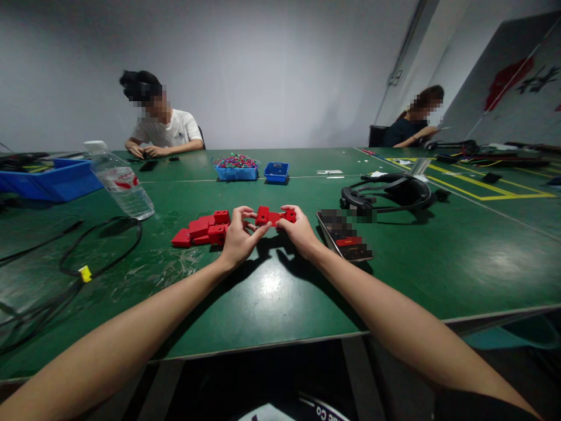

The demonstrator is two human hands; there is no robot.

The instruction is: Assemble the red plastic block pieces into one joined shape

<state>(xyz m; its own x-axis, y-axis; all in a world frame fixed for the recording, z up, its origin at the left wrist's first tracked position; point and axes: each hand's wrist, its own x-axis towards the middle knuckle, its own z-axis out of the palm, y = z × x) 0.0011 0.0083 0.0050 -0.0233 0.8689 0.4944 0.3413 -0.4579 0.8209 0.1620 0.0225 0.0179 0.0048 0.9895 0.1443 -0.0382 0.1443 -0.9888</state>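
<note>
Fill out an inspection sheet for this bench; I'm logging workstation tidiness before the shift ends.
Surface: green table top, scuffed and glossy.
Job's things: flat red plastic block assembly held between both hands; pile of red plastic blocks beside the left hand.
Clutter: clear plastic water bottle, tilted; phone; black headset; blue bins.
Grips: left hand and right hand both pinch the assembly.
Cables: black cable with a yellow tag, looped at left.
Surroundings: two seated people at the far side; grey wall.
</note>
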